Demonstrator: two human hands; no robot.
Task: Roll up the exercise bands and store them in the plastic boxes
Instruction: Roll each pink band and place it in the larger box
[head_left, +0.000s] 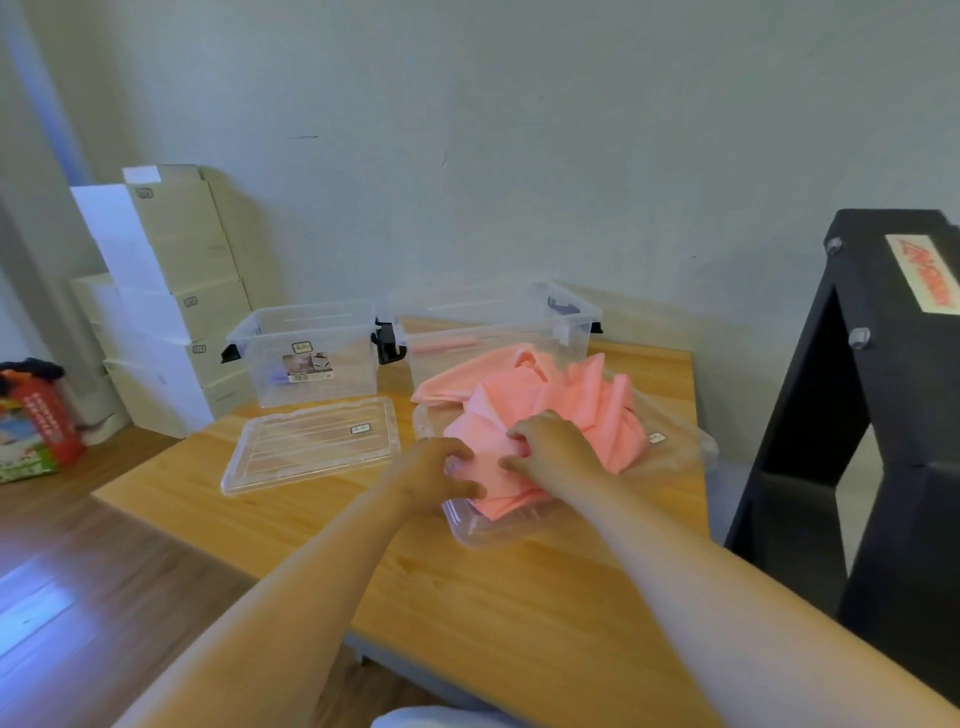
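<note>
Head view: both hands at a crumpled pink exercise band (571, 395). L hand (441, 467) curls its fingers round the band's near-left edge; R hand (545, 447), just beside it, digs curled fingers into the folds on top of the heap, so both hold the fabric in a closed grasp. The band lies heaped and unrolled directly under the grip, on a clear lid (483, 530) that rests on the wooden table (467, 597); part of the band spreads away from the grip toward the far side. Beyond the grip, just behind the band, stands an open clear box (498, 332) w/ dark latches; a second open box (306, 353), labelled on its front, stands beyond & left of the grip. Left of the grip, nearer than that box, a second clear lid (311, 441) lies flat. Far left of the grip: stacked cardboard cartons (171, 291) against the wall & a colourful bag (36, 421) on the floor. Right of the grip: a black frame (883, 415) w/ a red-lettered sticker
</note>
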